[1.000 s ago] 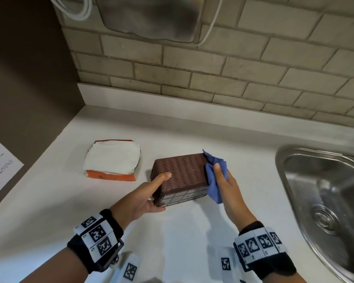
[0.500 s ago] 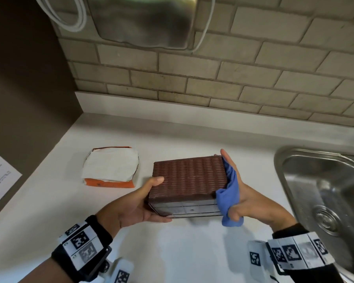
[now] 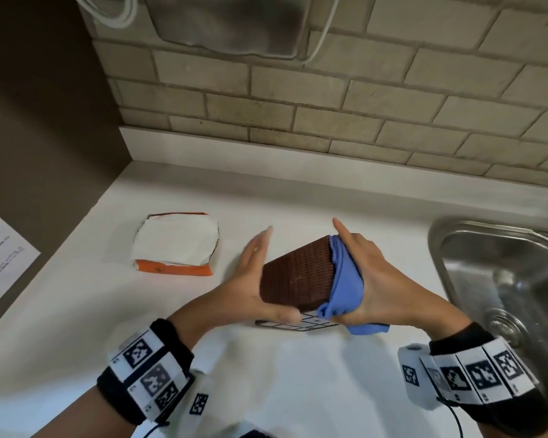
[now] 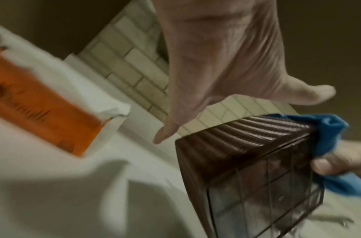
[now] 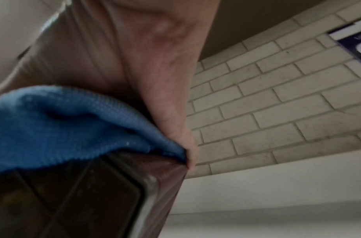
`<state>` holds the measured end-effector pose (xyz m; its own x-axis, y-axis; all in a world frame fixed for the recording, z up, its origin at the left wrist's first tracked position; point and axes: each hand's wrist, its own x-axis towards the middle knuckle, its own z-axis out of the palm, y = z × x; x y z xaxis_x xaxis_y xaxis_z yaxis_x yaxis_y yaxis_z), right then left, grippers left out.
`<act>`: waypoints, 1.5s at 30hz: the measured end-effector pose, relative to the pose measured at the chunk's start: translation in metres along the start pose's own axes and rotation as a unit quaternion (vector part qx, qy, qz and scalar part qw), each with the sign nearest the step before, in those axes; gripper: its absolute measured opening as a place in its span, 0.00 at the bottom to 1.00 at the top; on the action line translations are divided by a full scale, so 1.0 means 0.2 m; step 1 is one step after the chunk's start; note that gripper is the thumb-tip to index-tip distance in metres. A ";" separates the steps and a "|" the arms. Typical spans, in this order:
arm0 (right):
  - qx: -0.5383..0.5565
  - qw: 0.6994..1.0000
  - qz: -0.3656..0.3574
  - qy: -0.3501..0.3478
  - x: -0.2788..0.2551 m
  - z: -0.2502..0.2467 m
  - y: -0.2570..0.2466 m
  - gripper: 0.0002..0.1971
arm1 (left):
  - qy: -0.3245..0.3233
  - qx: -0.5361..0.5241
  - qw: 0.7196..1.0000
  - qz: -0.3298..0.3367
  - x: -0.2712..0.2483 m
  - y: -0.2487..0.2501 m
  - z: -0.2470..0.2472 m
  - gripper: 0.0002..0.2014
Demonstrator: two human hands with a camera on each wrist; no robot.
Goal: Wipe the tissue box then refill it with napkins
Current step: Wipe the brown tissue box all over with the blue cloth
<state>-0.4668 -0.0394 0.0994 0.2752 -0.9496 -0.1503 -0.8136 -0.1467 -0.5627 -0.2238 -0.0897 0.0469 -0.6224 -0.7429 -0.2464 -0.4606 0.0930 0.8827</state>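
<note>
A person's two hands hold a brown woven-texture tissue box [image 3: 298,273] tilted up on one edge, at the middle of a white bench [image 3: 76,311]. The left hand [image 3: 250,279] lies along the box's left side w/ fingers straight and spread; its thumb presses the near lower corner. In the left wrist view the palm looks a little off the box wall, so how much of it touches is hard to tell. The right hand [image 3: 370,279] presses a blue cloth [image 3: 345,286] against the box's right side, thumb curled over the cloth's lower fold, index finger pointing straight along the top back corner. The box's near face is a clear panel w/ a dark grid pattern (seen best in the left wrist view, blurred). Whether the box has anything inside cannot be made out.

To the left, apart from the box, an opened orange pack of white napkins [image 3: 176,245] lies flat on the bench. A steel sink [image 3: 487,279] is set into the bench at right. Behind runs a beige tiled wall [image 3: 361,105]. Both wrists wear black bands w/ square black-and-white markers [image 3: 152,371]. A printed sheet of paper [image 3: 0,254] shows at far left.
</note>
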 end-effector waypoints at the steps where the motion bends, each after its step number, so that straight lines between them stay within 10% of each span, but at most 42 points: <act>1: -0.036 0.999 -0.010 -0.003 0.01 0.01 -0.01 0.67 | -0.017 0.055 0.998 0.039 0.01 0.01 0.02 0.72; 8: -0.031 0.999 0.021 -0.027 0.06 0.03 -0.07 0.67 | 0.091 0.002 0.989 0.115 0.11 -0.06 0.11 0.56; 20: 0.131 0.951 0.117 0.254 0.06 0.28 -0.15 0.13 | 0.100 -0.109 0.986 0.073 0.07 -0.19 0.17 0.58; 23: -0.046 0.962 0.083 0.255 0.11 0.33 -0.22 0.20 | 0.104 -0.143 0.982 0.061 0.06 -0.21 0.18 0.58; 30: 0.122 0.954 0.104 0.252 0.07 0.27 -0.14 0.21 | 0.101 -0.142 0.983 0.060 0.06 -0.21 0.18 0.60; 36: -0.021 0.982 0.074 0.175 0.08 0.29 -0.21 0.26 | 0.086 -0.177 0.977 0.076 0.04 -0.17 0.17 0.55; 45: 0.242 0.938 0.128 0.212 0.00 0.21 -0.17 0.10 | 0.084 -0.185 0.974 0.100 0.01 -0.12 0.14 0.48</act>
<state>-0.4175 -0.0230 0.0839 -0.2090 -0.9765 -0.0517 -0.4693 0.1465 -0.8708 -0.2323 -0.0751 0.0140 -0.5495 -0.8354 -0.0131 -0.0623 0.0254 0.9977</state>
